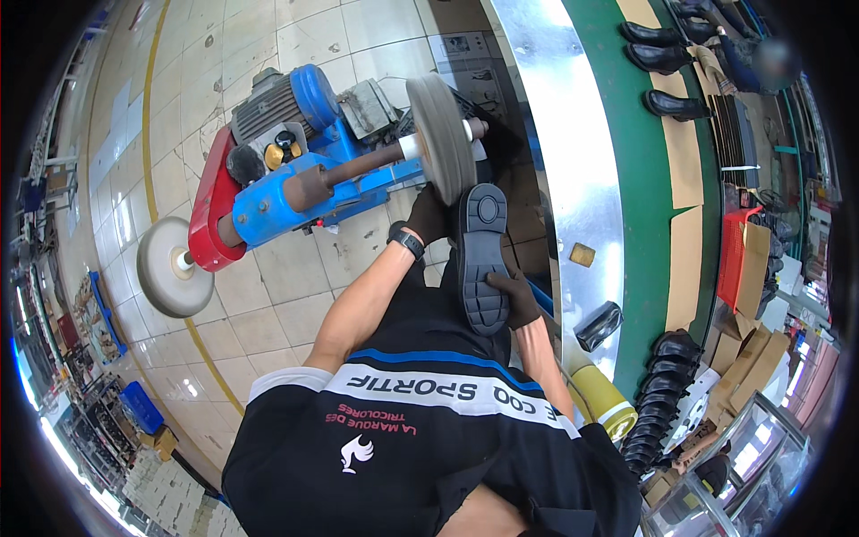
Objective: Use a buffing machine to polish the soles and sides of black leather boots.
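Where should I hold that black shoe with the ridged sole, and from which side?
Probably the near end's edge, from the right: the black shoe shows its sole, its far end close to the thick grey wheel, and the dark-gloved right hand grips that near edge.

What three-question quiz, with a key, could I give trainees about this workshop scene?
1. Multiple choice: the thick round wheel nearest the black shoe with a ridged sole is (a) grey, (b) red, (c) yellow?
2. True or false: the shoe's sole is turned toward the camera.
3. Short answer: which dark-gloved hand overlaps the sole?

Key: 1. a, grey. 2. True. 3. The right hand.
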Demonstrator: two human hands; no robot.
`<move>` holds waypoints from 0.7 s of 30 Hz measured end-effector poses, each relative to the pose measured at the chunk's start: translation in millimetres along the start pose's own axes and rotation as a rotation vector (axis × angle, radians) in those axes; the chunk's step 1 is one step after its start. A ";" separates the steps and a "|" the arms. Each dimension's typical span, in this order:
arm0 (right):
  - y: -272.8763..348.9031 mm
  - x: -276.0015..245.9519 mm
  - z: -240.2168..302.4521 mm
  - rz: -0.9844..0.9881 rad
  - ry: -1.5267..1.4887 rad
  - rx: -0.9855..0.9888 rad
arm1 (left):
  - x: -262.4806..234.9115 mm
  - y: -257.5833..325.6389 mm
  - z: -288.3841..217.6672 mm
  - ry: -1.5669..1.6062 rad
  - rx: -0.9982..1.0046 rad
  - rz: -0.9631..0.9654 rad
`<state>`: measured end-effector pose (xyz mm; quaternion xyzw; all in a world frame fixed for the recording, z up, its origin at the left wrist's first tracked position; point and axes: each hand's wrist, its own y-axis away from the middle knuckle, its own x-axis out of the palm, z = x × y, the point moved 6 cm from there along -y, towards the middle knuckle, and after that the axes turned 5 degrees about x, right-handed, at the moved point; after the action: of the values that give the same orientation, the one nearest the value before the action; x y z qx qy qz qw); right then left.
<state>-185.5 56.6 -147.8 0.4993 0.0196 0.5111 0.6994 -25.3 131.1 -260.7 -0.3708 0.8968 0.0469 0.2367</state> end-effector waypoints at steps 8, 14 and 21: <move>-27.8 2.0 -16.4 0.062 -0.464 0.100 | -21.2 -6.4 -6.4 0.351 -0.224 0.042; -57.0 14.2 -13.1 0.303 -0.856 0.142 | -17.2 -8.9 30.5 0.326 -0.210 0.320; -12.3 10.3 -21.9 0.514 -0.862 0.175 | -22.6 30.6 12.7 0.178 -0.090 0.207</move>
<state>-183.8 79.3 -162.6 0.7101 -0.3516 0.4105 0.4512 -27.5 171.0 -264.2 -0.2893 0.9446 0.0782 0.1334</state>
